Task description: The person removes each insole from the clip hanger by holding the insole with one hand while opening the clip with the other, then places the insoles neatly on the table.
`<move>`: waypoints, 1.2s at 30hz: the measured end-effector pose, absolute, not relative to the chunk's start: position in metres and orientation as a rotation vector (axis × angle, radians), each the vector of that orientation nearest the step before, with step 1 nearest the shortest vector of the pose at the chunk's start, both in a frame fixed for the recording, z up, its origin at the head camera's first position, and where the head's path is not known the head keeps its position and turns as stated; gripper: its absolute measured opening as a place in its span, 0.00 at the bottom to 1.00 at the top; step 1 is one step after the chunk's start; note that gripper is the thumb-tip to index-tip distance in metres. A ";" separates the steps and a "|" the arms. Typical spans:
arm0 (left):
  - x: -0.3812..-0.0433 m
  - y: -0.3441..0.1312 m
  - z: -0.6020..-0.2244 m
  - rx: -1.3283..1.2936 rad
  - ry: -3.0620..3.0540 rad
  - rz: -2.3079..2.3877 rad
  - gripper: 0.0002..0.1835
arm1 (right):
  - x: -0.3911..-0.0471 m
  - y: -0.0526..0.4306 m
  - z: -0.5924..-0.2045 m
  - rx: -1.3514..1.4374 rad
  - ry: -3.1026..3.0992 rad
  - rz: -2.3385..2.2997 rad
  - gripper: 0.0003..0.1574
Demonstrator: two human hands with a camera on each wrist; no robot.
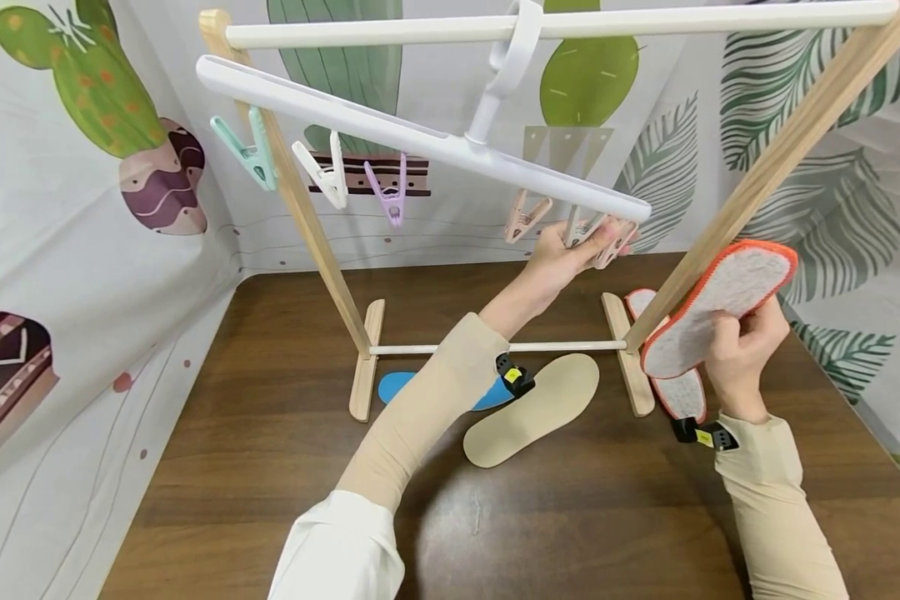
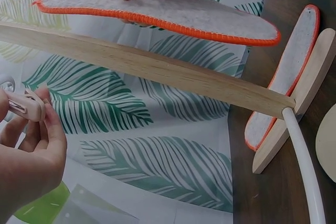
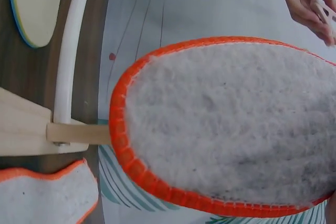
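Note:
A white hanger [image 1: 420,137] hangs by its hook from the rack's top rail, its right end tilted down. At that end my left hand [image 1: 551,267] pinches a pale pink clothespin [image 2: 31,106]. A grey clothespin [image 1: 579,229] and another pink clothespin [image 1: 527,218] hang beside it. My right hand [image 1: 750,354] grips a fuzzy grey-white insole [image 1: 742,292] with orange stitched edging, thumb on its face. The insole [image 3: 226,124] is held up at the rack's right post, apart from the clothespins. Its matching insole [image 1: 681,396] lies on the table below, partly hidden.
The wooden rack's right post [image 1: 780,150] stands between the hands. Mint [image 1: 251,154], white [image 1: 328,175] and purple [image 1: 390,196] clothespins hang at the hanger's left. A beige insole [image 1: 536,412] and a blue insole [image 1: 396,385] lie on the table [image 1: 270,467] around the rack's lower bar.

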State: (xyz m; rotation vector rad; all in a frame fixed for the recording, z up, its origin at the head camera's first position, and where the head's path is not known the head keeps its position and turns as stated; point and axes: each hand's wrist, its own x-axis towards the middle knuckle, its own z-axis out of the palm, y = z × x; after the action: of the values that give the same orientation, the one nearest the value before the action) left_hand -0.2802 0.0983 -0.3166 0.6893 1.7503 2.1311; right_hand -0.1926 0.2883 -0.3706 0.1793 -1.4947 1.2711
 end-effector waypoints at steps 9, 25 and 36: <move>-0.280 0.098 -0.319 0.737 1.625 2.172 0.09 | -0.197 0.303 -0.372 0.102 -1.487 1.198 0.15; -0.280 0.099 -0.320 0.728 1.515 2.229 0.14 | -0.205 0.333 -0.383 0.028 -1.490 1.197 0.23; -0.272 0.094 -0.313 0.726 1.513 2.196 0.15 | -0.211 0.349 -0.388 -0.076 -1.549 1.183 0.22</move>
State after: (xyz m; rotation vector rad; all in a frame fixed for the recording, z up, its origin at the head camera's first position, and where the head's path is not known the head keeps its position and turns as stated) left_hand -0.2725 0.0939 -0.3130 0.7258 1.5125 2.1957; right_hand -0.2110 0.3487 -0.3876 -0.0764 -1.5486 1.1833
